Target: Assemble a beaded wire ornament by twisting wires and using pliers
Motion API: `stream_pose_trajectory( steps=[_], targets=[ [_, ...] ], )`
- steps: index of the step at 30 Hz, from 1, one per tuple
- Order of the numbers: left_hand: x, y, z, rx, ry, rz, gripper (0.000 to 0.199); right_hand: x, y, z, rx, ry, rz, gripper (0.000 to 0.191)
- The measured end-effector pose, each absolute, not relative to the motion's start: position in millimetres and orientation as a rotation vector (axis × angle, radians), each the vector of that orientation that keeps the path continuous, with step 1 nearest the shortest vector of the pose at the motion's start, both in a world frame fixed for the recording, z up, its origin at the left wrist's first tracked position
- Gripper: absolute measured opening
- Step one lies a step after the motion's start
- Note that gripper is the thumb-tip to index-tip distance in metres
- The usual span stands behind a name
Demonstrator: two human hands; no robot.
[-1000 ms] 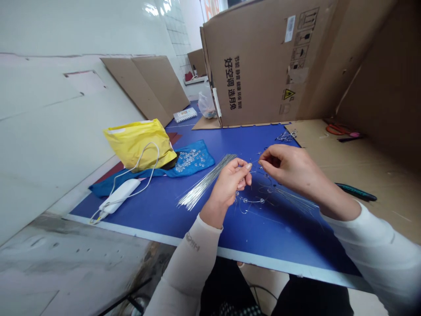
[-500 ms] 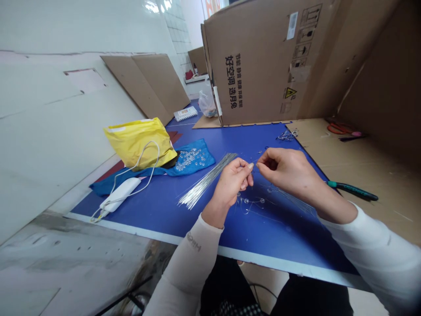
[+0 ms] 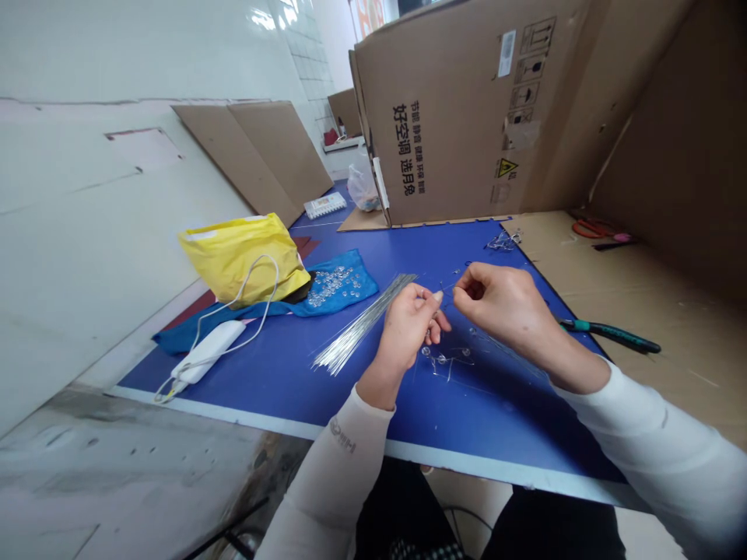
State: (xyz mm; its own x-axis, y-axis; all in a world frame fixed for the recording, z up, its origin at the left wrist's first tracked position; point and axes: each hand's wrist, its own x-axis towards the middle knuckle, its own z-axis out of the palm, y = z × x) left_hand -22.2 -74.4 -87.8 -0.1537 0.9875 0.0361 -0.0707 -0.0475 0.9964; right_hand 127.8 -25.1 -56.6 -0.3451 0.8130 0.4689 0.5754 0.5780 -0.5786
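The view has shifted slightly, while the hands stay raised, almost meeting. The left hand (image 3: pixel 409 333) grips a bundle of thin silver wires (image 3: pixel 355 334); the right hand's (image 3: pixel 500 305) grip is pinched shut, any wire in it too fine to tell. Beaded wirework (image 3: pixel 447 358) lies just beyond the left hand on the blue surface (image 3: pixel 250 381). A loosened pinch could drop the wire.

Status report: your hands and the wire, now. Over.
Left hand on bundle of thin silver wires; right hand pinching a fine wire. Beaded wire piece on blue mat below hands. Green-handled pliers off to the right.
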Motion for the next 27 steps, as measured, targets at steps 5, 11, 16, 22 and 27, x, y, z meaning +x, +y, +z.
stream_pose_trajectory(
  steps=[5,11,16,22,27],
  targets=[
    [-19.6,-72.2,-92.1,1.116,1.278,1.43,0.037,125.1,-27.1,-58.6,-1.1,-2.023,0.415,0.013],
    [-16.5,-72.0,-99.6,1.213,1.384,1.513,0.035,123.0,-29.0,-59.2,-1.136,-1.96,0.417,0.012],
    [-15.2,-73.0,-102.7,1.258,1.396,1.574,0.031,121.4,-29.9,-59.3,-1.144,-1.933,0.402,0.013],
    [-15.0,-73.0,-103.8,1.312,1.424,1.628,0.027,120.4,-30.0,-59.8,-1.15,-1.929,0.423,0.012],
    [-13.1,-75.2,-101.8,1.374,1.505,1.67,0.026,118.5,-31.1,-61.7,-1.166,-1.911,0.411,0.012]
  ],
)
